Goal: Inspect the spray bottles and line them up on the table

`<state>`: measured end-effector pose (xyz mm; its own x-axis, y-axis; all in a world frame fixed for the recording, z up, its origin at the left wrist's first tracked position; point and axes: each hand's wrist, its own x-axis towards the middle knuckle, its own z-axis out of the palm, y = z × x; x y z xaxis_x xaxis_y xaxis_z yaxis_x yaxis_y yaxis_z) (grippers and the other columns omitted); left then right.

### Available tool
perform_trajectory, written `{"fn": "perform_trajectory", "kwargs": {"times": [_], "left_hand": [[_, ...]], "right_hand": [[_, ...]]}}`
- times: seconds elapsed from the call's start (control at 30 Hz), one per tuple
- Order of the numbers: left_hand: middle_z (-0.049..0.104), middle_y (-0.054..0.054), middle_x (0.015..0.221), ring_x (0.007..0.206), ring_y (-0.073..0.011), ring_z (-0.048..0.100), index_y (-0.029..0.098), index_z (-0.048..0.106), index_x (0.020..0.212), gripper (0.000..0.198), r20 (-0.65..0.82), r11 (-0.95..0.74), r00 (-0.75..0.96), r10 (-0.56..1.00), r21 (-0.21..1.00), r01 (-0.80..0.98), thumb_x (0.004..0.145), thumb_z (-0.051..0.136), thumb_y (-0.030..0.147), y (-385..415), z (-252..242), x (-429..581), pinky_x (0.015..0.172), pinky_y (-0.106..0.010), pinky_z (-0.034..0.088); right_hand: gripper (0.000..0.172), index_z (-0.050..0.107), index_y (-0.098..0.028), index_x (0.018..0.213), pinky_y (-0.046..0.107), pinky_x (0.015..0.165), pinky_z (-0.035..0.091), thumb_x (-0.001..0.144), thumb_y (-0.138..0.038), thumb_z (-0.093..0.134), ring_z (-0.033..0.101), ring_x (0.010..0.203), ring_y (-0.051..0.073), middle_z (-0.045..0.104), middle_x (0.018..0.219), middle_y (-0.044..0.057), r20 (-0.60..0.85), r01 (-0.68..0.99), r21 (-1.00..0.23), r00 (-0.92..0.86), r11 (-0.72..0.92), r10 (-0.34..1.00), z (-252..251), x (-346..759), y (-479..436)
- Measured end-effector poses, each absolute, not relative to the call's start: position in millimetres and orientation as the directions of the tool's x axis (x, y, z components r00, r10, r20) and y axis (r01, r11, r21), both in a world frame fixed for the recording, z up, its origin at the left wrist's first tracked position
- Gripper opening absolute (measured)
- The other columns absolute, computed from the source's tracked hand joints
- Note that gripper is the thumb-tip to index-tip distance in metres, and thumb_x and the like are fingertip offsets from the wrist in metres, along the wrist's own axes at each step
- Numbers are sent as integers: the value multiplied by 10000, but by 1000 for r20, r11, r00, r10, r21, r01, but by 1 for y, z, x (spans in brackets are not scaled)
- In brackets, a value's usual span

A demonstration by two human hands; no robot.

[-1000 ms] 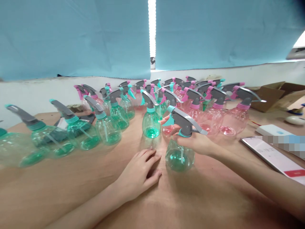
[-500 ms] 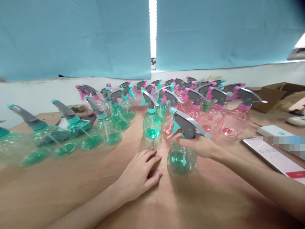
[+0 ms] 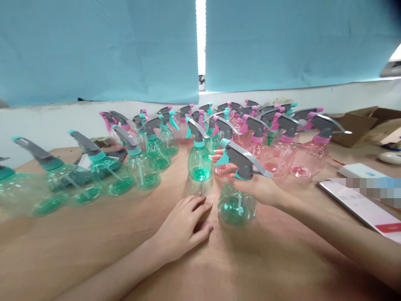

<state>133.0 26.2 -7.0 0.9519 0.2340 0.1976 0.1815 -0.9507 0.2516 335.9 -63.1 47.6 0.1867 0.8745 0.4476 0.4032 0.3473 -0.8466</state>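
A green spray bottle with a grey head and turquoise trigger is at the middle right, slightly tilted. My right hand is around its neck from the right, the fingers reaching out past the trigger on the far side. Part of the grip is hidden behind the spray head. My left hand lies flat on the table with its fingers apart, left of that bottle and holding nothing. Just beyond both hands stands another green spray bottle, upright.
Several green spray bottles line the left side. Pink spray bottles crowd the back right with some green ones among them. A phone, a white box and an open cardboard box are at the right.
My right hand and the green spray bottle have shifted slightly left and away from me. Its fingers now stretch further out past the trigger. The left hand has stayed put.
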Motion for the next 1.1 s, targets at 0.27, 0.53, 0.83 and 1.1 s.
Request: {"fn": "perform_trajectory", "kwargs": {"times": [0.27,0.53,0.83,1.1], "left_hand": [[547,-121,1320,1231,-297,476,194,529,1307,412,210,-951,951,226,259,169,915,548,323,27,-8,133,1012,-472,410],[545,-116,1325,1236,-291,473,204,527,1304,404,209,-952,951,226,254,171,916,546,315,26,-7,133,1013,-467,411],[535,-128,1334,1244,-287,464,176,529,1309,414,197,-953,955,221,250,169,918,550,311,26,-7,133,1025,-453,400],[537,-137,1331,1243,-293,462,149,541,1297,413,200,-955,955,217,246,165,917,556,312,27,-7,133,1028,-457,396]], "right_hand": [[629,513,-305,1305,401,918,536,707,-114,564,642,1054,217,602,1292,19,428,342,-870,167,355,888,44,338,-62],[621,512,-282,1296,390,872,549,697,-121,544,655,1016,218,610,1285,33,422,346,-872,174,346,890,46,335,-62],[597,495,-294,1289,352,756,547,713,-141,528,635,1012,224,624,1265,22,431,377,-860,176,344,885,48,334,-64],[553,516,-285,1266,343,709,528,730,-148,528,597,673,151,671,1123,12,395,441,-850,176,286,902,46,338,-64]]}}
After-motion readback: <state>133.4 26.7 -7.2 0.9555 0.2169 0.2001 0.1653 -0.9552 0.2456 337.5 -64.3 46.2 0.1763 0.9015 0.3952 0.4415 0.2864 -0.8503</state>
